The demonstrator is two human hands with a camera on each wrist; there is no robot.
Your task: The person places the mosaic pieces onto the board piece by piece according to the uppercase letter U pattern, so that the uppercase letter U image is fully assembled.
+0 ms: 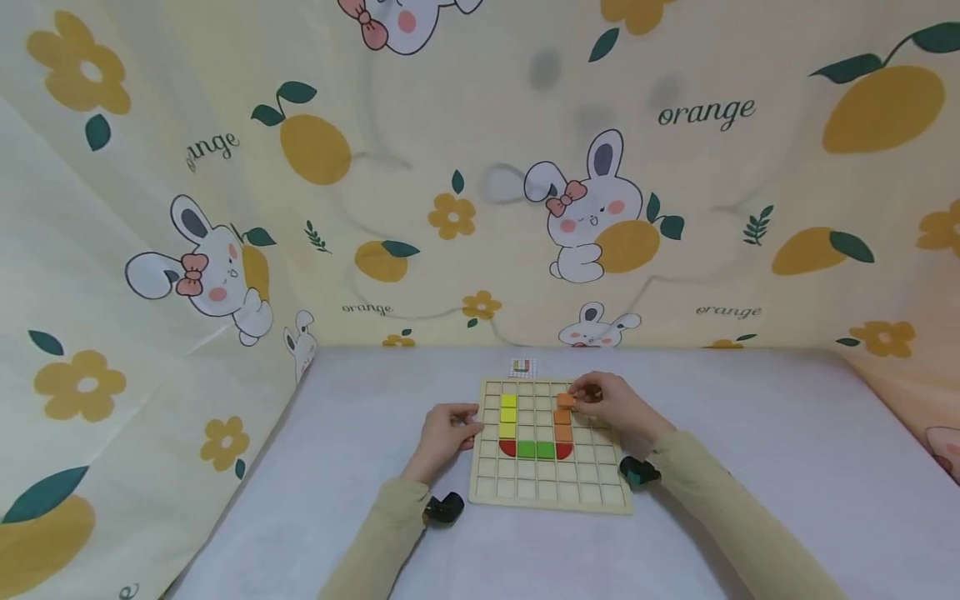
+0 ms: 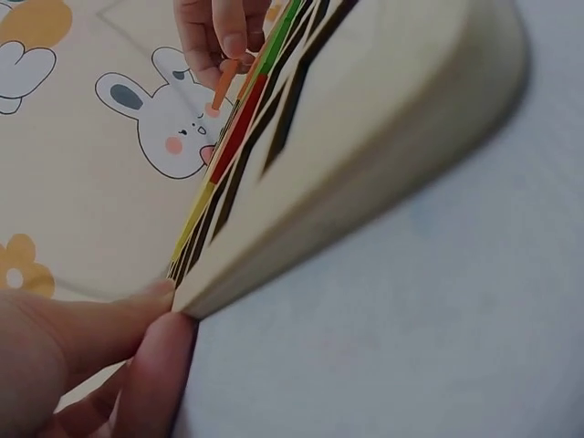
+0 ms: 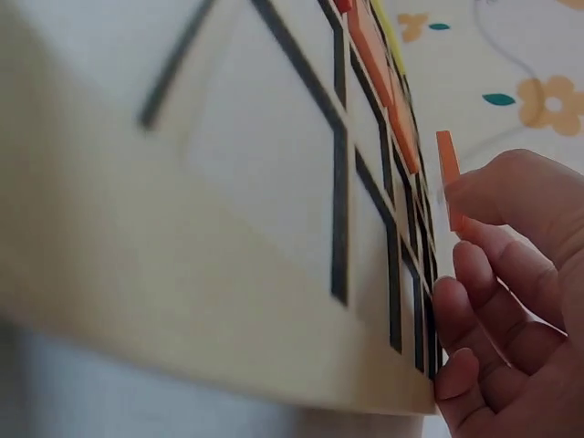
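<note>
A pale wooden grid board (image 1: 491,492) lies on the white table. Its coloured tiles form a U: yellow squares (image 1: 508,415) down the left, green squares (image 1: 527,449) along the bottom between two rounded red corner tiles (image 1: 564,451), and orange squares (image 1: 562,433) up the right. My right hand (image 1: 618,408) pinches an orange square tile (image 3: 448,169) between thumb and forefinger, tilted just above the board at the top of the orange column. With thumb and fingertip, my left hand (image 1: 444,435) grips the board's left edge.
A small printed card (image 1: 522,367) with a coloured U pattern lies just beyond the board's far edge. Behind the table hangs a cream cloth (image 1: 480,108) printed with rabbits, oranges and flowers. Another sheet of it runs along the left side. Dark wrist cameras (image 1: 445,508) sit below both hands.
</note>
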